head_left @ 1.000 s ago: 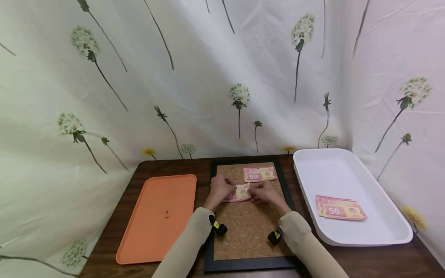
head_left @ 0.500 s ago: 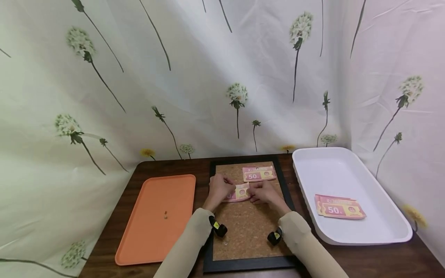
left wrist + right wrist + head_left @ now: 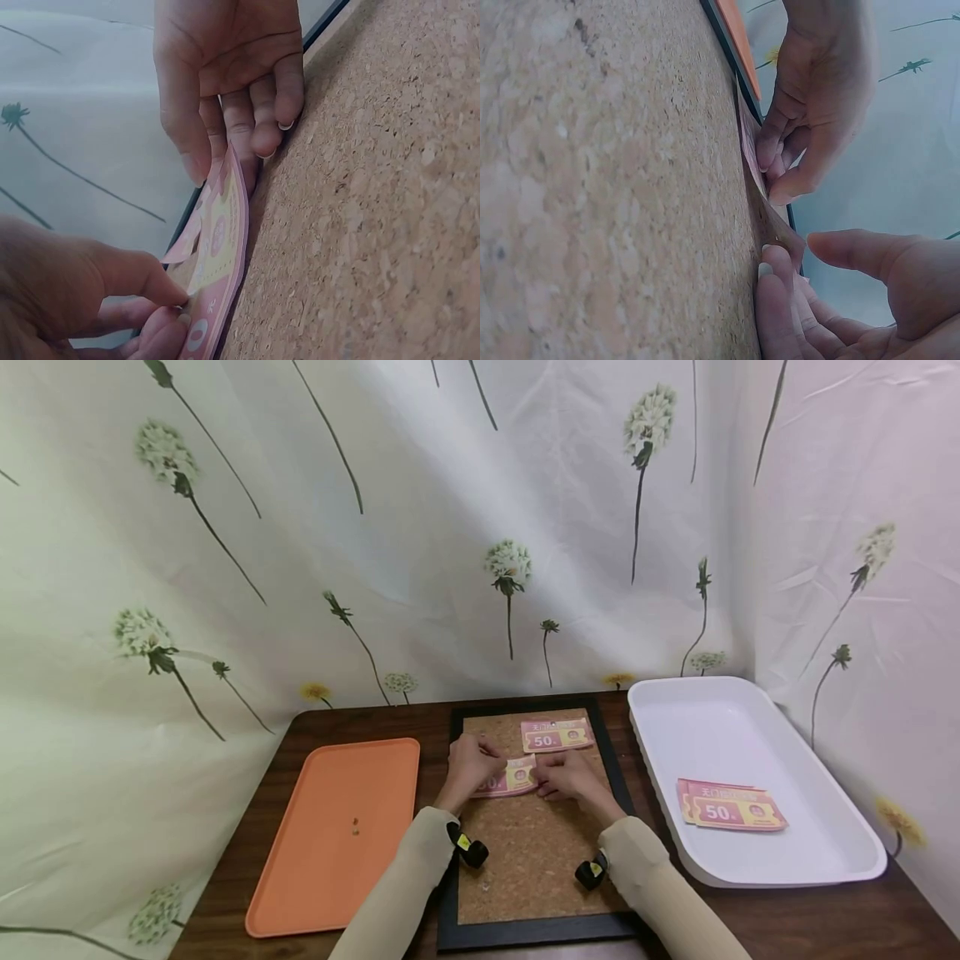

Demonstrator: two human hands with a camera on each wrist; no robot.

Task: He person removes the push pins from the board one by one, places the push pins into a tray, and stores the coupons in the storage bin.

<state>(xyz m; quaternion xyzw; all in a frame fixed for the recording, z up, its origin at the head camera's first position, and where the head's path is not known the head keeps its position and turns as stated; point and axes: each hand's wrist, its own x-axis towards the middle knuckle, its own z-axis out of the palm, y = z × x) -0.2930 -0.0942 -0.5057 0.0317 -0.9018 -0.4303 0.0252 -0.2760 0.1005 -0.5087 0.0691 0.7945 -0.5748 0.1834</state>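
Note:
On the framed cork board [image 3: 528, 864], a pink and yellow coupon [image 3: 517, 778] printed with a number lies between both hands. My left hand [image 3: 472, 770] is over the coupon's left part; in the left wrist view its thumb and finger pinch a tiny dark-gold pushpin [image 3: 181, 306] against the paper, mostly hidden by the fingertips. At the right end, my right hand [image 3: 570, 774] holds the raised edge, fingers behind it and thumb in front. Just above, a second coupon [image 3: 557, 740] marked 50 lies on the cork with a small pin at its top edge.
An orange tray [image 3: 322, 868] on the left bears a few tiny brass-coloured pieces [image 3: 356, 827]. To the right stands a white basin [image 3: 712, 718] with a stack of similar coupons [image 3: 731, 806]. A flower-printed curtain [image 3: 420, 568] hangs behind the dark wooden table [image 3: 337, 722].
My left hand has shifted slightly left on the coupon, baring more of its printed number. The right hand keeps its place at the right edge. The head view has turned a little.

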